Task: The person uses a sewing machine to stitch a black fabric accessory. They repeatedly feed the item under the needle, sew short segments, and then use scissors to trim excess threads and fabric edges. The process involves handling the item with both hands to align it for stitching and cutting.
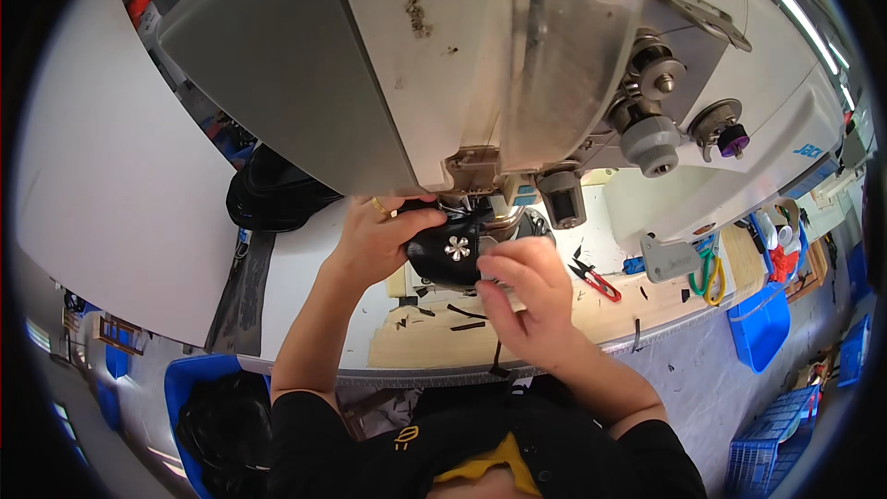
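A black, shiny leather-like piece (430, 261) with a silver flower ornament (457, 248) lies under the head of a sewing machine (443, 65). My left hand (370, 238), with a ring on one finger, grips the left side of the piece, its thumb on top and close to the presser foot area. At the right edge of the piece my right hand (528, 291) is closed, thumb and forefinger pinching that edge. The machine's head and my fingers hide the needle and part of the piece.
Red-handled thread snips (596, 281) lie right of my right hand, with green- and yellow-handled scissors (710, 275) farther right. Black scraps (467, 325) litter the table. A black pile (275, 192) sits left. Blue bins (759, 322) hang or stand at both sides.
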`<state>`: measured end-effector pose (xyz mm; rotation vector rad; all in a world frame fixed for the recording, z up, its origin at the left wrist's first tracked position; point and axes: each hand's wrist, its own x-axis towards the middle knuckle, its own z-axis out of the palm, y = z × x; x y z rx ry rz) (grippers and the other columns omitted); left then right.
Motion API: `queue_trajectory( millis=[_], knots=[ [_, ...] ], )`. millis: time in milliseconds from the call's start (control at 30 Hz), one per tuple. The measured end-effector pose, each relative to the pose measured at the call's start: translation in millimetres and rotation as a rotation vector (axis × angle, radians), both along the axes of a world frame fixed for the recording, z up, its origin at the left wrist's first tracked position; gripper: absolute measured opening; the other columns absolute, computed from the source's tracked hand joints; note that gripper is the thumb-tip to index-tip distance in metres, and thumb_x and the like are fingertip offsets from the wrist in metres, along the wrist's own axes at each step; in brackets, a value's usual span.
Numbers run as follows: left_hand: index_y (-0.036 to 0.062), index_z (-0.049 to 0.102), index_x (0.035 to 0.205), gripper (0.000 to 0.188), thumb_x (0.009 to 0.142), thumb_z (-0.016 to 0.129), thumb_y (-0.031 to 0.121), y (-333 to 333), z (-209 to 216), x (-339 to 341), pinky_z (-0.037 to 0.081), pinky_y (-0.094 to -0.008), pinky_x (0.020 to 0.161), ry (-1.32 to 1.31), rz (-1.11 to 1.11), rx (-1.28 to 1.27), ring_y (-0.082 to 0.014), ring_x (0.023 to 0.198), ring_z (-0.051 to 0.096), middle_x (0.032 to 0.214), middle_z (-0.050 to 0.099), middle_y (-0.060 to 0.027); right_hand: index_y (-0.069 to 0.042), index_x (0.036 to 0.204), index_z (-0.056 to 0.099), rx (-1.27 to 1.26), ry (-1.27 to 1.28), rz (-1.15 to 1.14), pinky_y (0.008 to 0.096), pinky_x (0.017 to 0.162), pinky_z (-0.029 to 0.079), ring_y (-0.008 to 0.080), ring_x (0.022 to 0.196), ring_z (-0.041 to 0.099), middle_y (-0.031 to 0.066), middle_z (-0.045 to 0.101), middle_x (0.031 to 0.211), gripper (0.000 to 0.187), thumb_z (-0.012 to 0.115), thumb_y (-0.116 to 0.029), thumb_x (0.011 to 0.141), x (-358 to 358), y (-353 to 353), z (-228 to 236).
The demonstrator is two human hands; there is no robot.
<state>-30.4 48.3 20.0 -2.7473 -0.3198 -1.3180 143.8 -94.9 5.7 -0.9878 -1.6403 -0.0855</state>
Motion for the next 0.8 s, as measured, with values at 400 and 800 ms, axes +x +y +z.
queue_trajectory(
  millis=[400,800],
  knots=[
    [0.0097,0.074,0.088,0.025,0.065,0.077,0.004,18,-14,17,0.048,-0.0321,0.072,-0.099,-0.353,-0.305,-0.0221,0.083,0.058,0.092,0.059,-0.0048,-0.005,0.092,0.068,0.064,-0.13,-0.012,0.0393,0.067,0.046,0.0295,0.075,0.062,0.011,0.065,0.085,0.019,0.069,0.0,0.073,34,49,-6],
    [0.0095,0.075,0.084,0.022,0.063,0.073,0.005,7,-21,17,0.048,-0.034,0.072,-0.158,-0.197,-0.231,-0.0232,0.084,0.059,0.091,0.06,-0.004,0.003,0.098,0.066,-0.02,-0.164,0.024,0.0315,0.072,0.048,0.0245,0.078,0.062,0.0138,0.066,0.087,0.02,0.066,0.005,0.079,42,45,-6]
  ],
)
